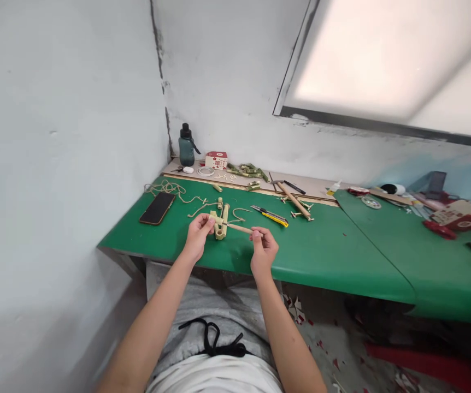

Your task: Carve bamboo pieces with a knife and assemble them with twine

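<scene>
In the head view, my left hand pinches a short pale bamboo piece above the green table. Between the fingers of my right hand is a slim wooden-handled tool, held nearly level. Its dark thin tip points left and meets the bamboo piece, or comes very close; I cannot tell which. Just beneath and behind lies a bamboo assembly of joined tubes, partly covered by the held piece. A length of twine runs close to it.
Left of my hands lies a phone beside coiled twine. A yellow utility knife and a hammer are to the right. Behind stand a water bottle, a small box and green bamboo pieces.
</scene>
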`<state>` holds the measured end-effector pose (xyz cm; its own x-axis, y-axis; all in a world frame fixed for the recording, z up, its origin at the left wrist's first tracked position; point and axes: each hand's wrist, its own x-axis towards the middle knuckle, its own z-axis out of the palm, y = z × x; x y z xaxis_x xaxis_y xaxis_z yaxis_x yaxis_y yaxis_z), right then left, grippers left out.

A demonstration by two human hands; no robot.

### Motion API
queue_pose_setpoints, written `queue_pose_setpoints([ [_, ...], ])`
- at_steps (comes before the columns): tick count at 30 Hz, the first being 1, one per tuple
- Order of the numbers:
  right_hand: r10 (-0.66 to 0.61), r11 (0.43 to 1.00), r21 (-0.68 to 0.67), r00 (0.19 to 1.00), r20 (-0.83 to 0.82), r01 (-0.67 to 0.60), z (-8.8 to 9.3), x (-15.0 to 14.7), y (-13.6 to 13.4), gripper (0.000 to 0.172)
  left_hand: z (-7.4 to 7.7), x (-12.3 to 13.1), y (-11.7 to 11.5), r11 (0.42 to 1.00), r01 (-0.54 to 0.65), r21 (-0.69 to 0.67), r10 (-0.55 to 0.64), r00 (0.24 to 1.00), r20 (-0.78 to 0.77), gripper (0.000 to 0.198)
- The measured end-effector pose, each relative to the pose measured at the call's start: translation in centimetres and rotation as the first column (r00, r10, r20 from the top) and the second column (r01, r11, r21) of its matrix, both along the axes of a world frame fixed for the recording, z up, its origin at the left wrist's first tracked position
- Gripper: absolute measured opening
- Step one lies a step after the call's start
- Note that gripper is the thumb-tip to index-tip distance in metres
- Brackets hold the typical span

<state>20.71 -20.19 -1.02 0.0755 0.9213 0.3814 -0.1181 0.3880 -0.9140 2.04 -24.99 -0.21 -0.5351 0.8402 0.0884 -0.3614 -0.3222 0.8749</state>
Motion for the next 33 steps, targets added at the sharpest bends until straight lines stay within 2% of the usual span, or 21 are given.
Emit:
queue_pose_setpoints([
  [15,0.262,0.963,-0.069,0.965,0.024,-0.260,0.1,0.0,1.0,0.034,0.4,0.3,0.0,0.999,-0.043,0.023,0.044,0.999,-0.027,0.071],
  [23,0.376,0.922,-0.129,0.923,0.081,-0.365,-0.2,-0.3,1.4,0.027,-0.2,0.0,0.2,0.999,-0.029,0.014,0.030,0.996,-0.080,0.065],
  [27,0.400,0.911,-0.157,0.910,0.107,-0.382,-0.5,-0.4,1.5,0.027,-0.4,-0.2,0.2,1.000,-0.030,0.000,0.030,0.995,-0.093,0.066],
  [33,0.428,0.898,-0.181,0.892,0.146,-0.402,-0.5,-0.4,1.7,0.028,-0.3,-0.1,0.0,1.000,0.029,-0.009,-0.030,0.992,-0.122,0.057],
])
